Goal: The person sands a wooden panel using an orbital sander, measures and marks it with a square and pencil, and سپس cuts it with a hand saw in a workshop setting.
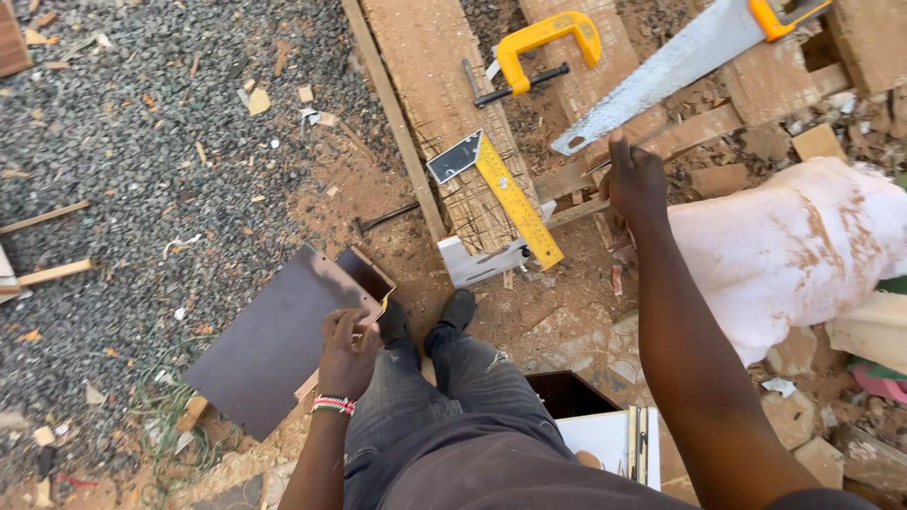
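Left hand [348,354], lower centre, is gripping dark plywood panel [274,340] by its edge; right hand [635,181], upper right, is reaching, fingers curled, toward handsaw [661,76]; grasping saw appears next.

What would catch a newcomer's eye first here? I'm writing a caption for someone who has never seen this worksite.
Probably the bright yellow tools on the rough planks at top centre: a yellow clamp, a yellow-bladed square and a handsaw lying aslant. The right hand reaches towards the timber just below the saw. At lower left, the left hand grips a dark brown board held over the gravel.
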